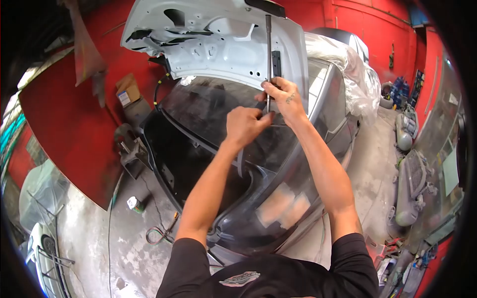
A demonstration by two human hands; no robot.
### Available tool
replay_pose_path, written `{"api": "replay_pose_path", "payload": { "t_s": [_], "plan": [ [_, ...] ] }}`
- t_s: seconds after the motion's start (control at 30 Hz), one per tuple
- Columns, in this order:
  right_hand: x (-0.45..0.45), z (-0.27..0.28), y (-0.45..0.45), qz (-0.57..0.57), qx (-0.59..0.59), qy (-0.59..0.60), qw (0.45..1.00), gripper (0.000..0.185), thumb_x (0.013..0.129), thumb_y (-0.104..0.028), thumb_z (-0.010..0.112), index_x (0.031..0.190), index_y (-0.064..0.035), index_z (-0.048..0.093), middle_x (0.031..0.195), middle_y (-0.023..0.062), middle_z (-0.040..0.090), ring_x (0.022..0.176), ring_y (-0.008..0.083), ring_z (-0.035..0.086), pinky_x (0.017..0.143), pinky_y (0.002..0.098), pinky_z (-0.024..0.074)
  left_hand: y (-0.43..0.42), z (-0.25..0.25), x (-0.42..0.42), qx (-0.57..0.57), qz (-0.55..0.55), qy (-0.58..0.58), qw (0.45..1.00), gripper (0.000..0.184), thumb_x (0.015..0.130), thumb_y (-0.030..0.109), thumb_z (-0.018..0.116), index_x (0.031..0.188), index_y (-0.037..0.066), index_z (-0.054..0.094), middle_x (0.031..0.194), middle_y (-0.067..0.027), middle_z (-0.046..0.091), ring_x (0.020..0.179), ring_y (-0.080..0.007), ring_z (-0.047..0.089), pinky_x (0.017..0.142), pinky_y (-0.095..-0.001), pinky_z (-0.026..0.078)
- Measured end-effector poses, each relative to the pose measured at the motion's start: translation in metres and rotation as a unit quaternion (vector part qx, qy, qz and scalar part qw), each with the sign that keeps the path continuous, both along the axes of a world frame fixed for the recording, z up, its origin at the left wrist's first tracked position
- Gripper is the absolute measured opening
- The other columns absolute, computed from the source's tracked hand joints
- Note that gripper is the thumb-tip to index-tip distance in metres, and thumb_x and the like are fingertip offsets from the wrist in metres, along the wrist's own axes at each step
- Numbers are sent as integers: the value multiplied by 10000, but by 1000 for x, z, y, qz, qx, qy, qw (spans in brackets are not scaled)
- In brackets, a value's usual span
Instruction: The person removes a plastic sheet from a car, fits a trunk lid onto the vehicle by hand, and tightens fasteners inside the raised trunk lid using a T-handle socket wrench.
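Note:
A long, thin metal rod (269, 54) stands nearly upright in front of the raised light-grey trunk lid (223, 42). Its upper end meets or overlaps a dark piece (267, 7) at the lid's edge; I cannot tell whether they are joined. My right hand (288, 99) is closed around the rod's lower part, thumb and fingers pinching it. Just below and to the left, my left hand (244, 124) is closed at the rod's bottom end, with a short dark part showing by its fingers. Beneath both hands lies the dark open trunk (198, 154) of the car.
Patches of filler (278, 204) mark the car's rear corner. Plastic sheeting (360, 87) covers another car behind. Grey compressor tanks (408, 191) line the right side. On the floor at left are a small can (134, 204) and a coiled hose (158, 235).

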State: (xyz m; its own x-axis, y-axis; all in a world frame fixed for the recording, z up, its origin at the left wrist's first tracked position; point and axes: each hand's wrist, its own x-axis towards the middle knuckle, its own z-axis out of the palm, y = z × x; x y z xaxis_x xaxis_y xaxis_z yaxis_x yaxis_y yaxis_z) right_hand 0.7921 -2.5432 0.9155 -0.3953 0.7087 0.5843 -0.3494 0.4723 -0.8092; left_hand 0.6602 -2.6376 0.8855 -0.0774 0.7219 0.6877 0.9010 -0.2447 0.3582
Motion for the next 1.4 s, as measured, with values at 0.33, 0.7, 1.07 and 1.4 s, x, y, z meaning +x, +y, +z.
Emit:
{"api": "replay_pose_path", "payload": {
  "t_s": [0.33,0.7,1.07,1.4],
  "plan": [
    [6,25,-6,36,10,-87,995,227,984,-202,662,1094,-6,626,827,106,712,795,193,722,714,317,558,-14,-49,6,214,-34,36,976,414,858,123,706,1239,-15,624,1031,-176,643,1064,-388,588,1068,-547,388],
    [6,31,-22,32,14,-83,996,269,984,-191,663,1126,29,602,853,124,711,774,211,725,698,335,572,-12,-72,32,276,-26,-82,957,454,934,52,656,1368,-29,550,1178,-237,663,1133,-418,649,1032,-494,499],
    [15,43,-8,46,14,-107,993,309,988,-215,664,1156,36,599,889,138,710,793,231,730,689,339,581,6,-72,48,54,-384,-689,613,483,1114,377,405,1242,-71,529,1003,-179,689,877,-299,723,751,-413,602],
    [5,45,-13,-63,5,-99,993,298,931,-195,736,1028,63,621,842,144,709,675,217,718,555,297,561,-32,-71,48,189,-141,-427,873,363,992,166,658,1264,-47,549,1014,-162,657,781,-235,666,687,-339,553]
  ]
}}
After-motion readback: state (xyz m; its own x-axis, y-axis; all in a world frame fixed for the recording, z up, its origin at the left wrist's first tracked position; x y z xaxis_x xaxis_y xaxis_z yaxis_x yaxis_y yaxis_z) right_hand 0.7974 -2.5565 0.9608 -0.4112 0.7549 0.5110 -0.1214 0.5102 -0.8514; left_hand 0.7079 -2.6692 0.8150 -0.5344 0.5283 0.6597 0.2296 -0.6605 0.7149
